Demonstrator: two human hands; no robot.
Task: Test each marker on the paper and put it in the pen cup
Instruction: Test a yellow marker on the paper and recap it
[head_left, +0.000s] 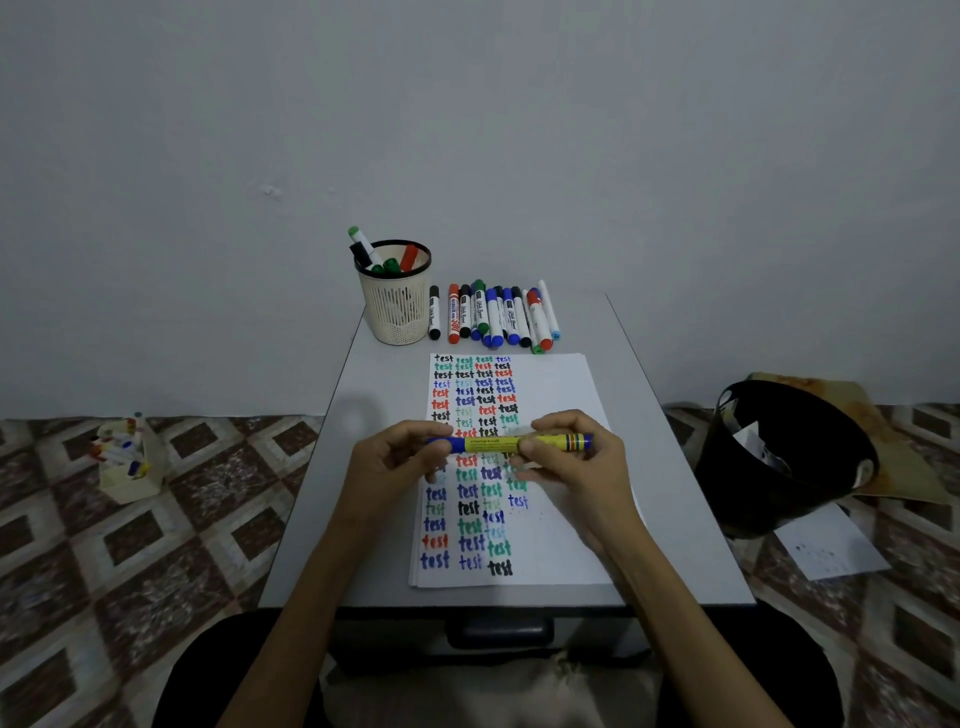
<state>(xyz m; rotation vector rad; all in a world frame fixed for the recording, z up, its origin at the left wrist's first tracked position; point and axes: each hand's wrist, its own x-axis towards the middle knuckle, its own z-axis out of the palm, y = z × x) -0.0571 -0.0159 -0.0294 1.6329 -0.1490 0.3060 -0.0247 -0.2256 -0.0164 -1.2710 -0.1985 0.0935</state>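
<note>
Marker (493, 444), yellow barrel with blue at both ends, is held level in the air over the paper (561, 395), lying left-right at about mid-sheet. Left hand (400, 462) is curled round the blue left end, thumb and fingers pinching it. Right hand (571, 457) grips the yellow barrel right of middle with fingers wrapped round it, and the blue right end sticks out past the hand. Cannot tell if the cap is fully on or partly off. Both forearms come in from the bottom edge.

Paper lies flat on the desk (322, 493), long side running away from the person. Its left part is filled with columns of the word "test" in black, green, red and blue, its right part blank. The near edge looks like a thin stack of sheets.

Cup (397, 312), cream mesh with a dark rim, stands upright at the far left of the desk, beyond the paper. Several markers are in it: a green-capped one (363, 244) leaning out left, a red one (409, 257), others dark and green. Row of markers (493, 314) lies on the desk just right of the cup, side by side, mixed black, red, green and blue, some overlapping.

Floor has patterned tiles (171, 545). On the left is a small box (127, 483) with markers. On the right is a black bin (779, 457) with paper scraps inside and a loose sheet (831, 551) beside it. Dark drawer handle (498, 631) sits at the desk front. Grey wall (467, 104) is behind.
</note>
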